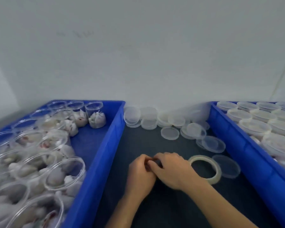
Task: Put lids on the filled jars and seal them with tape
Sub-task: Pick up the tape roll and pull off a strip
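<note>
Just right of both curled hands (156, 170), contents unclear, lies the tape roll (205, 168).

Small-scale packing station, workshop-type. Evidence: two deep blue plastic crates, one at 9 o'clock (95, 155) with many identical clear round plastic jars (64, 173) of white sachets, one at 3 o'clock (247, 145) with lidded jars; dark bench mat (155, 208); bare white wall (138, 55) at 12 o'clock.

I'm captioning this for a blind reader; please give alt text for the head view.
Two hands, left hand and right hand, meet on a dark table beside a tape roll, between a blue crate of open filled jars and loose clear lids.
</note>
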